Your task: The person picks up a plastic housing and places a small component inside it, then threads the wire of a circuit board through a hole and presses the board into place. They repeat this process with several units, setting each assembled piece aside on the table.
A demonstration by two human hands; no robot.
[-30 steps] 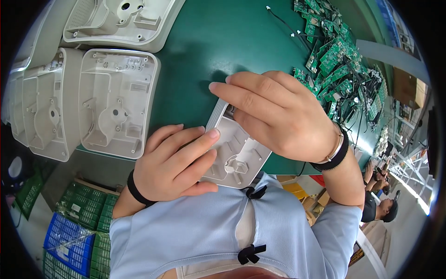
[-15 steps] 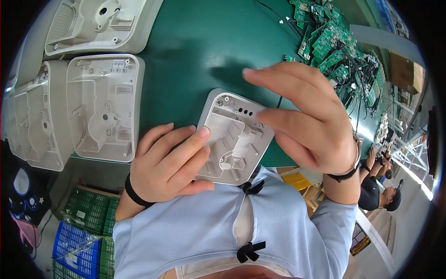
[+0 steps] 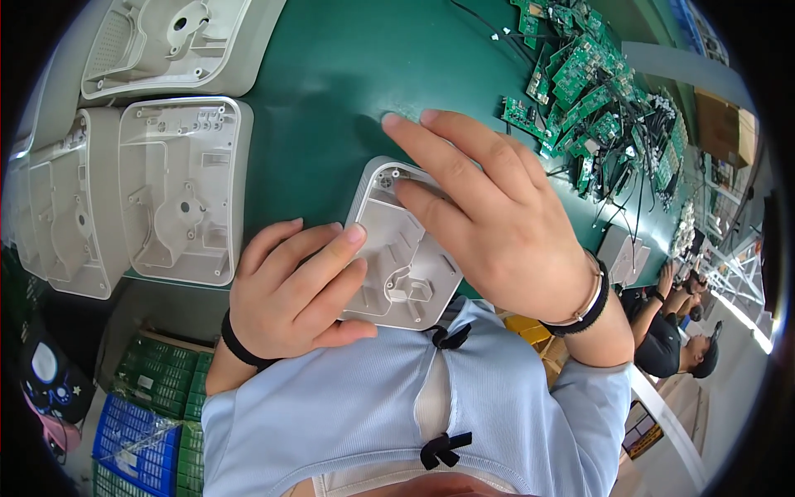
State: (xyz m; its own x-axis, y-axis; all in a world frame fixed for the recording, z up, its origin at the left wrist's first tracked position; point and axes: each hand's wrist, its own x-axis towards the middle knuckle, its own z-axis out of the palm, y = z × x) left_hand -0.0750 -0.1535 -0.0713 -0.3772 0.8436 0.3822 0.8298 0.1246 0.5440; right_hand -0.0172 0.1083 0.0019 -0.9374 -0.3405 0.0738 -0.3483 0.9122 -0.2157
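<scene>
The off-white, round-cornered plastic shell [image 3: 383,236] lies open side up across the near edge of the green table [image 3: 323,50]. My left hand [image 3: 294,290], fingers half-curled, holds its left side. My right hand [image 3: 513,224] extends partly open above its far edge; grip undetermined. I judge the shell unfilled where visible; green circuit boards [image 3: 584,79] lie heaped toward the far right corner.
</scene>
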